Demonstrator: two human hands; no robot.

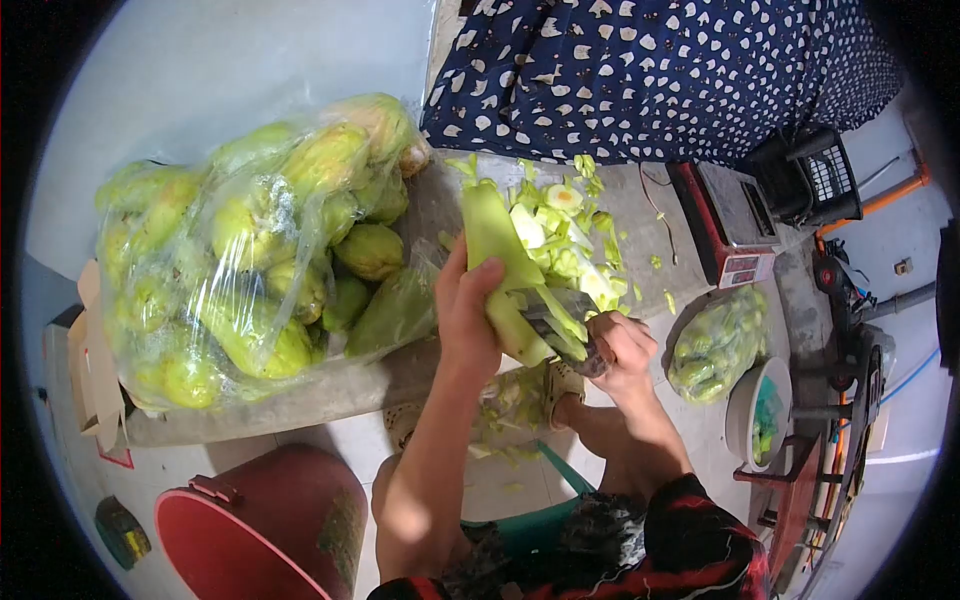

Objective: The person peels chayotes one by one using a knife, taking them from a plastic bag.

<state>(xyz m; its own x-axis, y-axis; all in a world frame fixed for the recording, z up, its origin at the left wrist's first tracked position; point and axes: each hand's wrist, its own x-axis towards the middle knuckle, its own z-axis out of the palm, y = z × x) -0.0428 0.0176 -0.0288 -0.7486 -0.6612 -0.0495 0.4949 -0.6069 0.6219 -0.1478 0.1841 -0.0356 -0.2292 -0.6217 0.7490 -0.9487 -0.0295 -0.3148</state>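
My left hand is wrapped around a long, pale green papaya, its cut face turned upward. Close by, my right hand is closed on a dark-bladed knife, mostly hidden by the fingers and the fruit. A green strip hangs between the papaya and the blade. Just beyond both hands, a heap of pale peelings and cut pieces lies on the concrete ledge.
A clear plastic bag of whole green papayas fills the ledge's left. Below stands a red bucket. On the right are a red scale, a black basket, another filled bag and a white basin. Patterned cloth hangs behind.
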